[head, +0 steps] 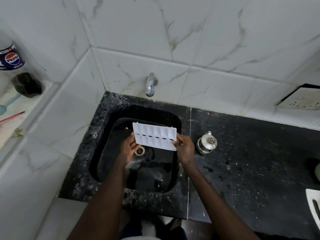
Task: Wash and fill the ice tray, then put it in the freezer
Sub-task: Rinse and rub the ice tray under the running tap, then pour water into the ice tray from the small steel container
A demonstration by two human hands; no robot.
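A white plastic ice tray (154, 136) with two rows of several cells is held level over the black sink (110, 153), above the drain (139, 151). My left hand (129, 147) grips its left end from below. At the right end, my right hand (185, 147) pinches the tray's edge. The chrome tap (150, 84) sticks out of the tiled wall behind the sink, and no water runs from it.
A metal pressure-cooker lid part (207, 143) sits on the black counter (251, 161) right of the sink. A wall socket (301, 99) is at the far right. On the left ledge stand a Pepsi bottle (11, 57) and a dark jar (27, 84). A white object (314, 203) lies at the counter's right edge.
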